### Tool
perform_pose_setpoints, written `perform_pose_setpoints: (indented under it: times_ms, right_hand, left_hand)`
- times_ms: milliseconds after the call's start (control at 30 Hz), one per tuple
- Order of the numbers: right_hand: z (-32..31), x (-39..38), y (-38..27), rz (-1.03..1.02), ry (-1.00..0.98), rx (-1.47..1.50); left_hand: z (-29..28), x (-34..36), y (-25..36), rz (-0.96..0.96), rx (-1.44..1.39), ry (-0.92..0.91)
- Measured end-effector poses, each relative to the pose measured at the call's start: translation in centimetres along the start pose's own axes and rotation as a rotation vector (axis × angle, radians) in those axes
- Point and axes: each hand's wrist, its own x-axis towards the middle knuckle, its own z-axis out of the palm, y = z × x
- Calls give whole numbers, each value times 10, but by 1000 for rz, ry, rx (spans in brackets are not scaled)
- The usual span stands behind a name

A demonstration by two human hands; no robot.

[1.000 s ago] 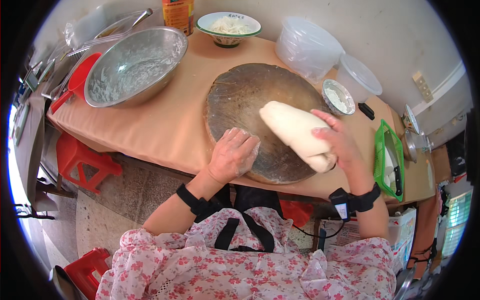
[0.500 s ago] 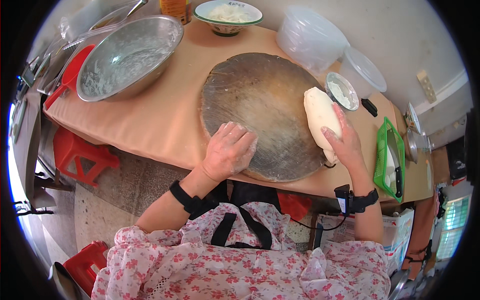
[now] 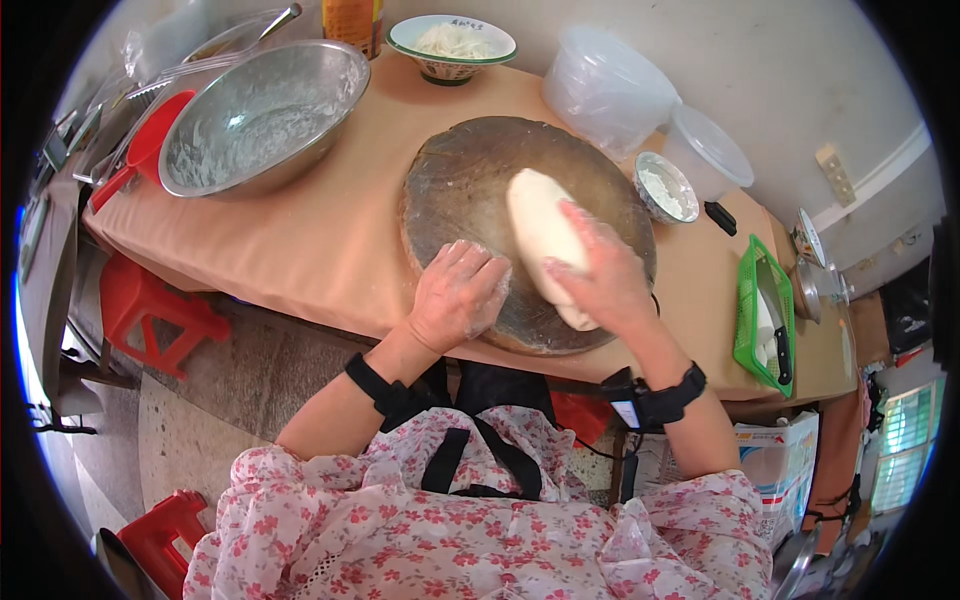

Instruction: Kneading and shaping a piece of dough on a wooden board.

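Note:
A long, pale lump of dough (image 3: 545,225) is over the right half of a round wooden chopping board (image 3: 465,175). My right hand (image 3: 605,275) grips it from its right side, thumb on top near the lower end and fingers along the far side. Whether the dough touches the wood cannot be told. At the board's near left edge is my left hand (image 3: 462,295), dusted with flour and closed, its fingers curled under. Its palm is hidden, so anything inside it does not show. Black bands circle both wrists.
Left stand a large floury steel bowl (image 3: 260,120) and a red dipper (image 3: 160,130). Behind the board are a bowl of white shreds (image 3: 450,45) and clear plastic tubs (image 3: 610,90). To the right sit a small flour bowl (image 3: 665,188) and a green basket (image 3: 748,320) holding a black-handled knife (image 3: 783,355).
My right hand has carried the dough leftward, from the board's right edge toward its middle. The left hand stays closed in about the same place. The view has shifted slightly.

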Motion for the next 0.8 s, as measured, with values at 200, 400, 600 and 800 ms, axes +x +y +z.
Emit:
perform_pose_setpoints:
  times_ms: [200,400,600,800]
  right_hand:
    - [11,3,-16,-85,36,34]
    - [-7,-8,14,452,-5,1063]
    - [-40,-33,40,566,124,1216]
    - [-41,-53,57,613,232,902]
  left_hand:
    - [1,-1,-3,3,-7,28]
    - [2,1,0,17,7,48]
    - [2,-4,-4,-1,9,54]
    - [4,-6,-3,-13,31,59]
